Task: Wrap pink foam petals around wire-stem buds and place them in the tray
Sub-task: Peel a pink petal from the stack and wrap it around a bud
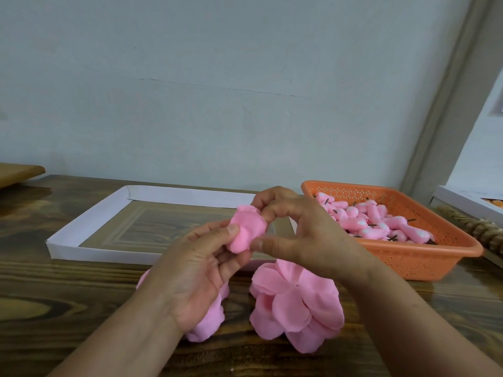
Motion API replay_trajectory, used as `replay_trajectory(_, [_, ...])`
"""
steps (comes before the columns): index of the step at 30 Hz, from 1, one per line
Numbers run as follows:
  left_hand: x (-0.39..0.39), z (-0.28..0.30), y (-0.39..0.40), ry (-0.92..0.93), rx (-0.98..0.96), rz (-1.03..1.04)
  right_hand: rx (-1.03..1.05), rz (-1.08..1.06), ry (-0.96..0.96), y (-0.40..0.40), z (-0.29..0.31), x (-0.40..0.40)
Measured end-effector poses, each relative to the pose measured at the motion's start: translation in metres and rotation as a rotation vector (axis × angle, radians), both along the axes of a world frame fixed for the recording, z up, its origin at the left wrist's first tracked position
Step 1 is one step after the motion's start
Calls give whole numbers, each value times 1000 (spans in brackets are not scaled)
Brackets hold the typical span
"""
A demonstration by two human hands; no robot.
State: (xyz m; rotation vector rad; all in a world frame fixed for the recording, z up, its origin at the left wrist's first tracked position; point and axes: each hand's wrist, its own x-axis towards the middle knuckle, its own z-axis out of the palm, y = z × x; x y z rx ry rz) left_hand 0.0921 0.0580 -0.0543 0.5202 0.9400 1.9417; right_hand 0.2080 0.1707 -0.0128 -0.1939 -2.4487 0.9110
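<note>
**Petal going round the bud, both hands on it**

I've got the pink foam petal [246,229] bunched up between both hands, raised above the table [68,281]. My left hand [201,270] pinches its lower end, thumb on top and fingers curled beneath. That looks like the anchor, so the foam can't unroll. My right hand [296,235] works the upper edge: fingertips [268,209] hooked over the top, thumb pressing the side. Both hands closed on the petal. I can't see the wire stem; it's buried in the foam or behind my fingers.

Straight below my right wrist lies a stack of loose petals [295,303], fanned flat, close enough for the next pick. A second pink heap [211,319] sits under my left palm, mostly hidden.

Beyond my right knuckles, the orange basket [424,257] holds pink buds [381,221] with dark stems poking out, supply stock, I'd judge. Behind my left fingertips sits the shallow white tray [81,248], nothing visible in it. I reckon that's the drop spot, an easy reach.
</note>
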Motion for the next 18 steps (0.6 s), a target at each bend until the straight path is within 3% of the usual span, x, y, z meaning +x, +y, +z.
replay_trajectory(18, [-5, -2, -1, -34, 62, -104, -155, -126, 141, -7, -3, -2])
